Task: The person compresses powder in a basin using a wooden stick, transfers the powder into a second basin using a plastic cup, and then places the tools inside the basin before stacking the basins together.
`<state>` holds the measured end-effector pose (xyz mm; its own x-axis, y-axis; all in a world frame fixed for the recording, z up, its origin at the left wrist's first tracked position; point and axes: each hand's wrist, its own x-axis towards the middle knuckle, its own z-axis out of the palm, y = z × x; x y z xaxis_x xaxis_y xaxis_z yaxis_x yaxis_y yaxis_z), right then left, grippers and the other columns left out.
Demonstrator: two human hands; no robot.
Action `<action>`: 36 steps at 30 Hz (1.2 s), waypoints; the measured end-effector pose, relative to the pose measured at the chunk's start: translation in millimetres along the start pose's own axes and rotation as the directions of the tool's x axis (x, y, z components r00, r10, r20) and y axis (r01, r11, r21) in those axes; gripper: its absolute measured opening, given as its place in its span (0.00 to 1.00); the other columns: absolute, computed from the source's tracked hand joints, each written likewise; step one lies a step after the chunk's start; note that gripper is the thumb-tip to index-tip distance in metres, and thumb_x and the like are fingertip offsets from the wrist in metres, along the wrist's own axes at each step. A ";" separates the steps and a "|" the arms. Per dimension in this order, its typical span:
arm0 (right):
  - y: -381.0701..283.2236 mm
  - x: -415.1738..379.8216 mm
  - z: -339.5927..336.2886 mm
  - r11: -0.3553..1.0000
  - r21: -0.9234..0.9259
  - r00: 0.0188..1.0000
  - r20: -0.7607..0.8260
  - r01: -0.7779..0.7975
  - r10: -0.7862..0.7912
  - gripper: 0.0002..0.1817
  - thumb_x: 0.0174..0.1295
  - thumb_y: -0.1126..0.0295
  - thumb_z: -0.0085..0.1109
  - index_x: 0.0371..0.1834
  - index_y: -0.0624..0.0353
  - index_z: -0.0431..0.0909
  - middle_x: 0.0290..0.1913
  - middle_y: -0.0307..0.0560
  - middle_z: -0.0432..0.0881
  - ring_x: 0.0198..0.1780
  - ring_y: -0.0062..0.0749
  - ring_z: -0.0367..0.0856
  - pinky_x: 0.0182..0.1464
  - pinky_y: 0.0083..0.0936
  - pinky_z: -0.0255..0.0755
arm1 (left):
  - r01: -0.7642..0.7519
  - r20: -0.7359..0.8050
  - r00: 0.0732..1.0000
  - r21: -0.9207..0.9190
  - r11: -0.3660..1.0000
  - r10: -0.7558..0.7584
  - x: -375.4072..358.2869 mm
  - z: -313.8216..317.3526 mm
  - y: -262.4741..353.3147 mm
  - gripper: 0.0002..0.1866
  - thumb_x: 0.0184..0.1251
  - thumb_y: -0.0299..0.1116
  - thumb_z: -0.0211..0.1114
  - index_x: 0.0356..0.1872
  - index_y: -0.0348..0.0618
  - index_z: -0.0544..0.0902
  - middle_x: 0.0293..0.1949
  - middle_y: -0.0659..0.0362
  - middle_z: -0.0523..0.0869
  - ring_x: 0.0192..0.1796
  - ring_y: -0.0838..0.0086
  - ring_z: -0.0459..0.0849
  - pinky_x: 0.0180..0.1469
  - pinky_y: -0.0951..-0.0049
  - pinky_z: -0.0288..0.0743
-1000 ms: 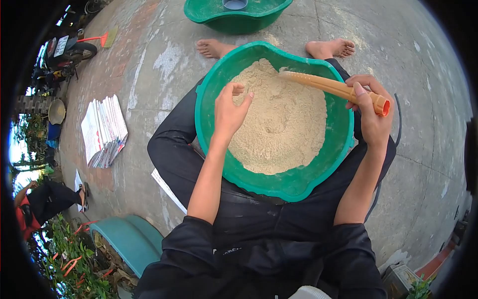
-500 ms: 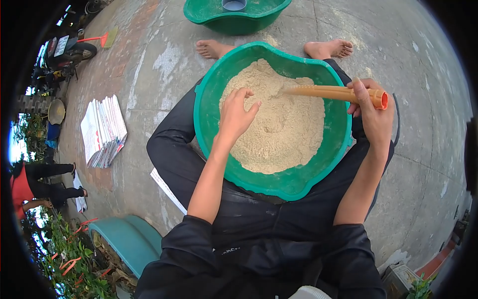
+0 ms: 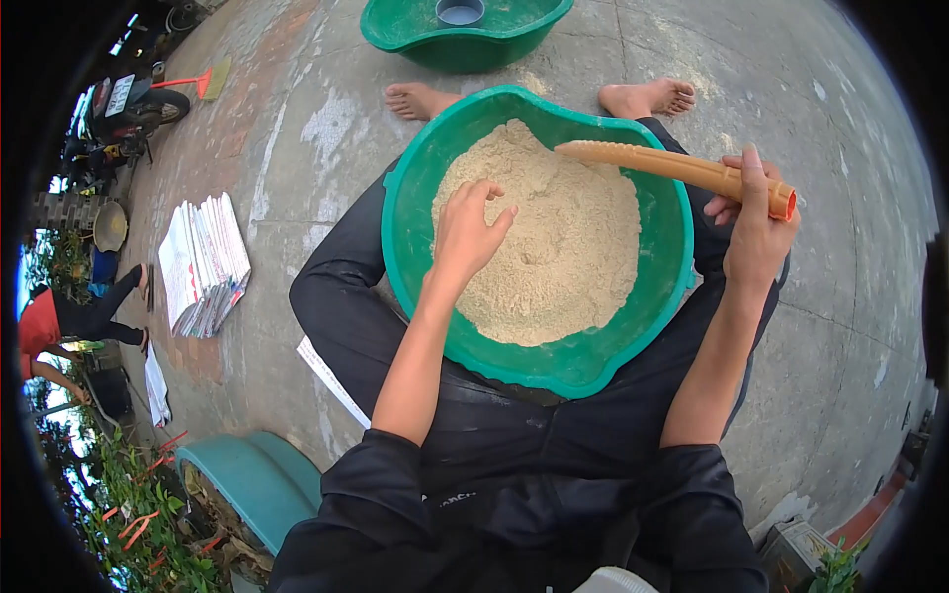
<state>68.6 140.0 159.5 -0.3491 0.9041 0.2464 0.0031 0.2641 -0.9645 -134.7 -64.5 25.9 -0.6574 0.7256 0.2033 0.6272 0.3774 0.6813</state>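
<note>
Resting in the lap at frame centre, one green basin (image 3: 435, 296) holds powder (image 3: 554, 247); left hand (image 3: 465, 232) presses it, fingertips buried; right hand (image 3: 756, 237) grips one orange tube (image 3: 682, 170). Second basin (image 3: 465, 44) cut off at top.

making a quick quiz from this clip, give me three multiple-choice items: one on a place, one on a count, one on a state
1. Where does the powder-filled green basin rest?
A on the person's lap
B on the stack of papers
C on the motorbike

2. How many green basins show?
A one
B two
C four

3. What is the right hand doing?
A lying flat on the ground
B gripping the orange tube
C holding a broom

Key:
1 A, the basin sits between the folded legs.
2 B, a second basin lies beyond the bare feet.
3 B, the fingers wrap the tube while the left hand touches the tan powder.
</note>
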 end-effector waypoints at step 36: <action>38.9 13.9 -8.1 0.983 0.184 0.997 -0.074 -0.009 0.023 0.19 0.69 0.58 0.59 0.30 0.65 0.82 0.22 0.42 0.80 0.13 0.17 0.70 0.15 0.13 0.59 | 0.181 0.096 0.978 0.056 0.982 -0.186 1.5 -22.4 7.6 0.15 0.60 0.36 0.69 0.44 0.39 0.83 0.30 0.49 0.89 0.37 0.54 0.88 0.43 0.58 0.78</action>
<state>71.5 165.6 126.1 -0.2785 0.9323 0.2307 -0.1666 0.1896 -0.9676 -140.3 -73.5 47.1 -0.7195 0.6945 0.0046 0.5200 0.5342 0.6665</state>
